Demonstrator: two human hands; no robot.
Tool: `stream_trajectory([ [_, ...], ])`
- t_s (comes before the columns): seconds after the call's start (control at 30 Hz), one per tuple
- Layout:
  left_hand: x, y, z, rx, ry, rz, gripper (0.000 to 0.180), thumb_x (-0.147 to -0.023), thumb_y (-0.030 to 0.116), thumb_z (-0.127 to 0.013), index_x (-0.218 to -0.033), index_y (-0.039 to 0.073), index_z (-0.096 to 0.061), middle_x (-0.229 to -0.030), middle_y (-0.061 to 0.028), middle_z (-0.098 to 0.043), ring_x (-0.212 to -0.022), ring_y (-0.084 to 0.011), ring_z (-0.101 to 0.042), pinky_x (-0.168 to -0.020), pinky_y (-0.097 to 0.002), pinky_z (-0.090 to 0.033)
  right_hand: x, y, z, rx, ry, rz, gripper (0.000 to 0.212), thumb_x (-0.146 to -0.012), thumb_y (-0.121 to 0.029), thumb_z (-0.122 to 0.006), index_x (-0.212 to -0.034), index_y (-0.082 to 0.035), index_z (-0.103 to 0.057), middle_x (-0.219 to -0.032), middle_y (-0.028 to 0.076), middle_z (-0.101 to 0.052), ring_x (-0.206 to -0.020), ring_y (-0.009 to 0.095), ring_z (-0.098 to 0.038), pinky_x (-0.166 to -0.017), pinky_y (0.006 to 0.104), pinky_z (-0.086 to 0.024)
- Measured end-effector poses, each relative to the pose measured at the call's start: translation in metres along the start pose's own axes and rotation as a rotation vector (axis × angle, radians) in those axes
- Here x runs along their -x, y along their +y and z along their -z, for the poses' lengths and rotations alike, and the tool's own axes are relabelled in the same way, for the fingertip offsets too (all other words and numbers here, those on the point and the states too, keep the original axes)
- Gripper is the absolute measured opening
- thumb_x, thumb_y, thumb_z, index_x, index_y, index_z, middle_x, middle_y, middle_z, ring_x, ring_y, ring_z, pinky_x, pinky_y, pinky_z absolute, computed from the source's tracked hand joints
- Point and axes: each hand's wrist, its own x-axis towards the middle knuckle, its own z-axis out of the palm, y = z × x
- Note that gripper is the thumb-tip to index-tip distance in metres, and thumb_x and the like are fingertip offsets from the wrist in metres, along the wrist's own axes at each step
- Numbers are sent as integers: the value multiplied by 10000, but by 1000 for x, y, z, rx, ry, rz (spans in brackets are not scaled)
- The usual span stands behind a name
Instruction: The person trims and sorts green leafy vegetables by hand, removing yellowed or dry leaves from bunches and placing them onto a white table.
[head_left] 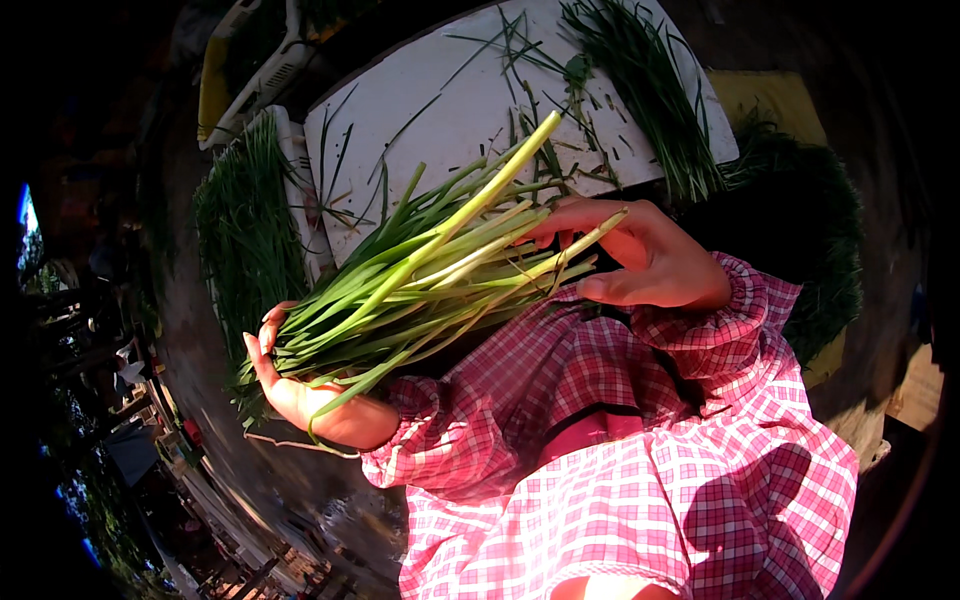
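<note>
A loose bunch of long green chives (430, 265) with pale stem ends lies slantwise in front of me, leafy end low at the left and stem ends up toward the right. My left hand (320, 405) is curled round the leafy end from below and holds it. At the stem ends is my right hand (665, 255), its thumb and fingers apart. The fingertips reach behind the stems, so whether they touch them I cannot tell. One thick, pale yellow-green stalk (500, 180) sticks out above the others.
Beyond the bunch stands a white tabletop (400, 85) with scattered leaf scraps. Another bunch of chives (640, 80) lies on its right part. More greens are heaped in a pile at the left (250, 215) and a pile at the right (825, 215). A white crate (262, 75) stands at the back left.
</note>
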Motion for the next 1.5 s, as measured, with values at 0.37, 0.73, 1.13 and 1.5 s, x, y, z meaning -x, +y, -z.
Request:
stream_trajectory([
  [0.37, 14, -15, -27, 370, -248, 122, 174, -808, 100, -482, -656, 62, -406, -649, -26, -425, -731, -156, -433, -691, -270, -357, -20, 9, -2, 185, 3, -135, 364, -699, -112, -644, -1019, 13, -522, -984, 86, -551, -916, 147, -499, -802, 264, -383],
  [0.73, 14, -37, -27, 179, -278, 76, 218, -836, 177, -460, -658, 63, -406, -661, -43, -429, -778, -182, -422, -743, -348, -361, -34, 2, 19, 60, -33, -607, 324, -764, -162, -545, -1032, 18, -514, -934, 53, -569, -836, 101, -498, -754, 215, -377],
  [1.13, 16, -47, -29, 212, -198, -49, 201, -843, 179, -455, -682, 71, -406, -621, -18, -376, -650, -150, -389, -734, -299, -358, 14, 51, 19, -415, 223, -429, 232, -739, -134, -616, -911, 12, -561, -862, 52, -578, -808, 118, -519, -763, 233, -378],
  [1.5, 22, -50, -31, 274, -460, -92, 117, -848, 143, -418, -772, 60, -386, -680, -22, -375, -704, -155, -403, -930, -386, -254, 56, 36, 12, -231, 345, -182, 141, -730, -46, -586, -811, 69, -599, -1059, 146, -512, -887, 194, -517, -781, 306, -406],
])
